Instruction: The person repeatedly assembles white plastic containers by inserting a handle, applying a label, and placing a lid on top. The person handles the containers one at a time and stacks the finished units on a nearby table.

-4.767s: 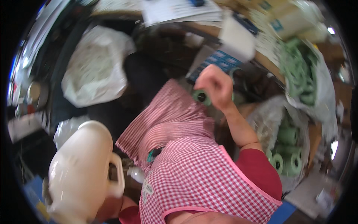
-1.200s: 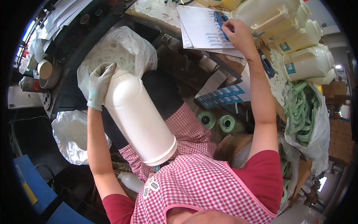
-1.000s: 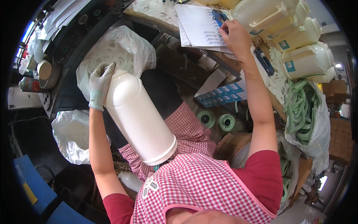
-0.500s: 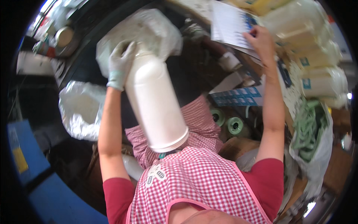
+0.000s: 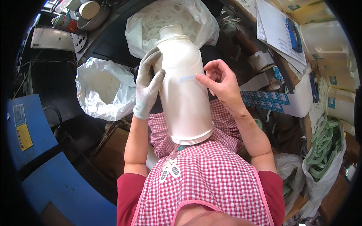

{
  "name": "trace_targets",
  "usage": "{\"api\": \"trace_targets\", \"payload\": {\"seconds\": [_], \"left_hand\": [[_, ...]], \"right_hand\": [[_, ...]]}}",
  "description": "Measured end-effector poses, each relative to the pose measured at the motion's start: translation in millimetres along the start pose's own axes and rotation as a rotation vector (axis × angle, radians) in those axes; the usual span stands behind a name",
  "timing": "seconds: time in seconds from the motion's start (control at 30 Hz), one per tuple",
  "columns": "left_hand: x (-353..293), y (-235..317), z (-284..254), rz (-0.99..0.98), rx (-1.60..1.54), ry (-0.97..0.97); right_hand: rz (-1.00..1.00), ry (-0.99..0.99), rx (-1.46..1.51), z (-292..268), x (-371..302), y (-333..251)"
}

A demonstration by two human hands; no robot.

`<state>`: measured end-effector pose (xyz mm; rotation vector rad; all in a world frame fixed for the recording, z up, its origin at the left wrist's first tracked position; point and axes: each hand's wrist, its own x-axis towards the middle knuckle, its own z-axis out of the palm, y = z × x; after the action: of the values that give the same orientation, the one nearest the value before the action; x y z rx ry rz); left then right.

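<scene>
A large white plastic bottle (image 5: pixel 188 109) lies on my lap, its base toward me and its narrow neck pointing away. My left hand (image 5: pixel 148 81), in a pale grey-stained glove, rests along the bottle's left side near the shoulder, thumb and fingers apart. Bare, my right hand (image 5: pixel 222 83) is at the bottle's right side. Its fingers are curled, and the thumb tip stands apart from them at the end of a thin light-blue streak (image 5: pixel 186 78). Whether that streak is a label or a mark, I cannot tell.
Beyond the bottle's neck stands a plastic bag (image 5: pixel 135 30) of whitish rings. Another white bag (image 5: pixel 81 88) sits at left. Papers (image 5: pixel 269 26) carry a blue tool (image 5: pixel 294 35). A sheet of blue labels (image 5: pixel 264 100), a bag of green strips (image 5: pixel 324 150) and pale containers (image 5: pixel 326 41) line the right.
My right hand has come from the papers to the bottle's side. My left hand has shifted from the neck down to the shoulder, and the light-blue streak now shows on the bottle.
</scene>
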<state>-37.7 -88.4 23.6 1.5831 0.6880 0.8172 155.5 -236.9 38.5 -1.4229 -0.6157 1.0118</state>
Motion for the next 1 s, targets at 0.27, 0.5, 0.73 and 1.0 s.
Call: {"api": "trace_targets", "payload": {"seconds": [0.27,0.5,0.73,1.0], "left_hand": [[-2,-11,6,0.057,0.141,0.068],[-6,-2,15,0.004,0.315,0.038],[-7,-10,-10,-0.054,0.085,-0.085],[66,2,-31,-0.092,0.109,-0.022]], "right_hand": [[-0.094,0.0,-0.101,8,7,5],[-0.199,0.08,-0.425,1,10,3],[-0.309,0.026,-0.538,14,19,-1],[-0.63,0.713,-1.248,-168,70,-90]]}}
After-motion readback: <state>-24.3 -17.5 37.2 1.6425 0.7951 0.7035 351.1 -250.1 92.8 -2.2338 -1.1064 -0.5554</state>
